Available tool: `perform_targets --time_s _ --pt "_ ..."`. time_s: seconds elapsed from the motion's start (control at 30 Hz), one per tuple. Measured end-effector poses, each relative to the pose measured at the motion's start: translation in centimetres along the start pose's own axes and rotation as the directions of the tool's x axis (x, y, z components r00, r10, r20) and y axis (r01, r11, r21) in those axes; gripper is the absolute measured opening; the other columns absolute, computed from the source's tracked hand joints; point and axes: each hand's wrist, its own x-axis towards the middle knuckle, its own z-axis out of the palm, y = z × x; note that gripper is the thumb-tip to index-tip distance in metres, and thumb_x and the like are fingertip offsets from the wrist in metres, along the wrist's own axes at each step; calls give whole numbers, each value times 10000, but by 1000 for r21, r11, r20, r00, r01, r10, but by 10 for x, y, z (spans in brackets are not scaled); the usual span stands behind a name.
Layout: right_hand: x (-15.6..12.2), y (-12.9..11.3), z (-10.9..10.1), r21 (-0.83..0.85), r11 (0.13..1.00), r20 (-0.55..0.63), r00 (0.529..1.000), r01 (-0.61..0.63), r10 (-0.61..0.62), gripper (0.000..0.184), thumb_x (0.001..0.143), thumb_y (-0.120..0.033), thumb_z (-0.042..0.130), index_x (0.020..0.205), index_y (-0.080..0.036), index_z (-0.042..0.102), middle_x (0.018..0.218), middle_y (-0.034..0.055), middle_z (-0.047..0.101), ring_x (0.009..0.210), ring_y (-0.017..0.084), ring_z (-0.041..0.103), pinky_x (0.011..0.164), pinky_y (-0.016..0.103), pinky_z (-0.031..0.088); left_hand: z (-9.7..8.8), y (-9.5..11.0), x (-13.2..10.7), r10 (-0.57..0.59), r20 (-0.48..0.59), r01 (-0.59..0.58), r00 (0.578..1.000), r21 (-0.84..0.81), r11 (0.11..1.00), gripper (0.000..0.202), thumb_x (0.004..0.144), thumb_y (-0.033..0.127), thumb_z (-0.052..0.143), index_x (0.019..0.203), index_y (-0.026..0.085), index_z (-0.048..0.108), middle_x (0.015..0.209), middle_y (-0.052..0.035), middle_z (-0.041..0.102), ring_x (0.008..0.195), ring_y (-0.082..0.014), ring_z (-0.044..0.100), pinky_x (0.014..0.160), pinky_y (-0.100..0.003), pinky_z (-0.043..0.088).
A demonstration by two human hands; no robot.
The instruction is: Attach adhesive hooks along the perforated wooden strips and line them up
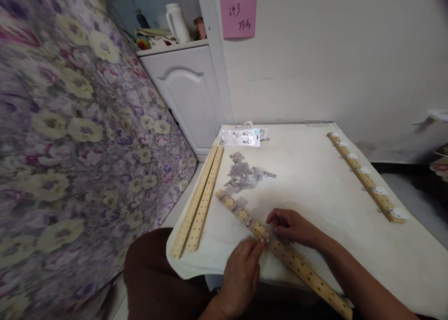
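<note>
A long wooden strip with rows of holes (pixel 311 277) lies diagonally across the table's near edge. Several clear adhesive hooks with metal prongs, such as this adhesive hook (pixel 248 221), sit along its far half. My left hand (pixel 241 269) is at the strip's near side, its fingertips closed together at another hook on the strip's middle. Across the strip, my right hand (pixel 292 226) rests with curled fingers by the same spot; whatever those fingers hold, if anything, is hidden. Beyond the strip's far end lies a loose pile of clear hooks (pixel 243 175).
Two bare perforated strips (pixel 206 203) lie side by side at the left. Another strip fitted with hooks (pixel 366 180) lies along the right side. Hook packets (pixel 240 137) are at the back of the cloth-covered table (pixel 297 156). A floral curtain (pixel 87 147) hangs at left.
</note>
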Motion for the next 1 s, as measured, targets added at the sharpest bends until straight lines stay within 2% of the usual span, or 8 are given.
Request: perform_targets --time_s 0.17,0.3,0.37,0.43,0.53,0.7,0.83,1.0 --pt "-2 1 -6 28 1000 -12 1000 15 -15 211 772 -251 600 974 -194 592 755 -27 535 489 64 465 401 182 406 1 -1 -2 -4 -31 3 1000 -22 1000 610 803 5 375 1379 206 374 1022 -98 570 922 -209 535 766 -373 524" --pt "3 5 -13 -6 998 -224 973 60 -60 177 789 -311 595 920 -193 581 675 -51 520 427 57 440 399 195 361 5 -4 -5 28 -101 -30 994 -18 999 595 811 2 381 1369 208 386 1075 -105 582 966 -200 555 807 -365 534" --pt "9 7 -17 -40 996 -358 930 76 -85 155 802 -339 576 853 -193 570 601 -64 498 428 75 452 422 211 365 8 -7 -8 39 -137 -38 990 10 999 578 819 7 385 1362 205 391 1109 -112 586 1000 -201 562 830 -365 537" --pt "17 7 -23 -111 991 -486 866 73 -118 166 809 -364 556 809 -198 561 554 -66 481 449 101 474 447 229 382 10 -11 -10 61 -169 -55 984 41 998 555 821 12 394 1346 192 404 1116 -118 595 1014 -202 571 837 -360 542" --pt "35 6 -32 -229 972 -603 777 46 -179 182 820 -379 524 816 -202 566 581 -43 514 506 134 503 499 259 414 12 -16 -11 109 -195 -98 975 66 993 509 808 19 413 1295 166 443 1105 -128 609 1010 -207 588 831 -348 550" --pt "71 2 -48 -376 927 -660 697 15 -279 196 771 -334 577 909 -203 626 815 27 565 701 180 524 703 327 437 11 -21 -9 169 -215 -156 962 74 985 459 813 56 430 1256 174 459 1020 -120 642 908 -198 629 756 -308 568" --pt "93 1 -55 -415 910 -671 681 -17 -293 155 730 -285 607 864 -228 661 909 26 552 677 160 500 711 328 410 14 -26 -8 178 -227 -155 958 115 981 423 817 63 418 1213 189 499 959 -101 663 838 -185 650 713 -287 574" --pt "94 3 -63 -358 934 -683 679 11 -270 143 773 -328 553 738 -209 626 811 24 571 734 180 532 698 306 415 16 -27 -9 182 -262 -150 948 138 979 434 819 68 416 1222 200 511 962 -95 673 851 -186 655 728 -282 570"
